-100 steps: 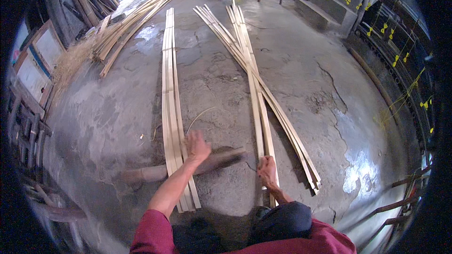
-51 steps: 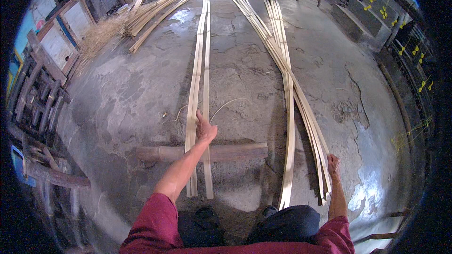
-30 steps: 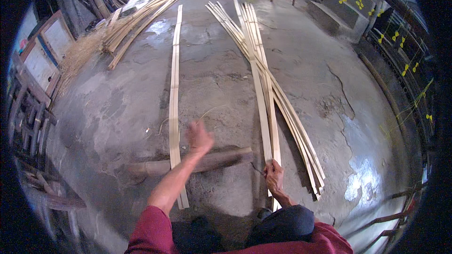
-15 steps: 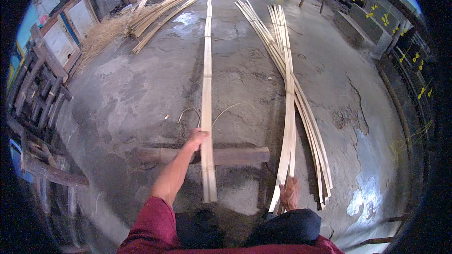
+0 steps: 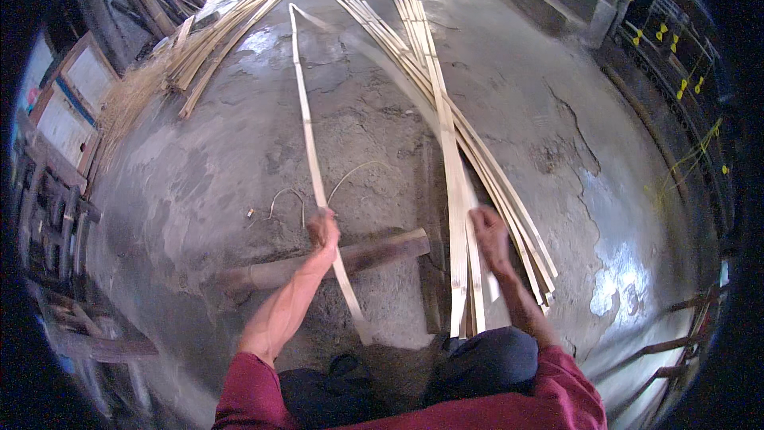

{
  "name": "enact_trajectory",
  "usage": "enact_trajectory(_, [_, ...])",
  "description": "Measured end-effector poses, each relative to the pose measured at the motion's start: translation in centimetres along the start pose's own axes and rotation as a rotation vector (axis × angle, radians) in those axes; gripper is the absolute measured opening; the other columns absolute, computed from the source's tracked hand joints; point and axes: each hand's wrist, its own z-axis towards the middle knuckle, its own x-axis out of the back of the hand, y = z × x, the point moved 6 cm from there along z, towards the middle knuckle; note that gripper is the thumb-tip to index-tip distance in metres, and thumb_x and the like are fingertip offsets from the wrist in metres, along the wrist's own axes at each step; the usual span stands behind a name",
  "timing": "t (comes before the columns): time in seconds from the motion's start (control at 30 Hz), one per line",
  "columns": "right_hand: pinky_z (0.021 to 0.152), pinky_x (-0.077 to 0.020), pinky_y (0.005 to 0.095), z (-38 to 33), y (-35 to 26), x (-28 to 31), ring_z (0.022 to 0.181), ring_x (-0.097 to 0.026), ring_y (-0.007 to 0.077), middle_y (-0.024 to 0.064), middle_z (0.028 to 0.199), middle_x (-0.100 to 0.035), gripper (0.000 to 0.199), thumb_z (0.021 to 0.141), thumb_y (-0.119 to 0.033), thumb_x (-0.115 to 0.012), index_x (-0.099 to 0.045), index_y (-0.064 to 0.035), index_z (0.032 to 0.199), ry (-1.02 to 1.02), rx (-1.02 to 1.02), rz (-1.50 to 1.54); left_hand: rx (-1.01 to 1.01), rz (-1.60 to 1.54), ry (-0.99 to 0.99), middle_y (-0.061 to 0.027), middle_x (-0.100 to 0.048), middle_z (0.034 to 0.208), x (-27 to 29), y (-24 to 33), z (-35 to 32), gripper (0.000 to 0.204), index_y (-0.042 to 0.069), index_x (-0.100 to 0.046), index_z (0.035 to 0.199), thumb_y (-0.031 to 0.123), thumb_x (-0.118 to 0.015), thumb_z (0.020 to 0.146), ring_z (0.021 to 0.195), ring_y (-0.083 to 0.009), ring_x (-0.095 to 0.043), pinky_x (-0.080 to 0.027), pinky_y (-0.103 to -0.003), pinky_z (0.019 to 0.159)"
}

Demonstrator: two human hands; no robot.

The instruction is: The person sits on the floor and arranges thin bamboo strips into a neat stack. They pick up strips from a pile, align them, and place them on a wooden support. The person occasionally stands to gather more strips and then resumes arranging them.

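Note:
A long pale bamboo strip point(image 5: 306, 119) runs away from me on the left, and my left hand point(image 5: 323, 229) is closed around it near its close end. My right hand point(image 5: 488, 231) is closed beside the crossed pile of bamboo strips point(image 5: 450, 159), gripping another bamboo strip point(image 5: 414, 95) that is smeared by motion. This smeared strip slants behind the pile, its far end close to the far tip of the left one. Beneath my left hand, a round wooden log point(image 5: 374, 256) lies across the floor.
More long strips point(image 5: 231, 32) lie at the far left beside a heap of fine shavings point(image 5: 131, 115). Dark wooden frames point(image 5: 60, 215) line the left side. A concrete block point(image 5: 557, 12) stands far right. A thin curled strand point(image 5: 350, 171) lies past the log.
My right hand has risen forward from the pile's close end, with a strip now sweeping in it. The left strip has turned edgewise in my left hand. The whole view has swung slightly.

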Motion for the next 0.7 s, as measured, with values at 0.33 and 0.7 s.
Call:
enact_trajectory(0.33, [0.057,-0.0424,0.0402,-0.3,10.4,14.8,0.066,-0.055,0.0336,0.0175,0.072,-0.055,0.022,0.079,-0.026,-0.049,-0.052,-0.0039,0.076,-0.004,0.158,-0.678,-0.468,-0.254,-0.117,-0.0002,-0.043,0.061,-5.1,12.8,-4.7,0.033,0.002,-0.049,0.084,0.033,-0.038,0.089,0.049,-0.0063,-0.039,-0.034,-0.021,0.042])
enact_trajectory(0.7, [0.053,-0.0390,0.0367,-2.2,10.6,12.7,0.058,-0.049,0.0331,0.0188,0.063,-0.048,0.014,0.078,-0.014,-0.051,-0.048,-0.0009,0.073,0.150,0.155,-0.422,-0.516,-0.368,-0.258,0.0031,-0.039,0.055,-10.6,15.9,-8.3,0.029,0.004,-0.047,0.083,0.030,-0.039,0.089,0.043,-0.0036,-0.036,-0.031,-0.019,0.037])
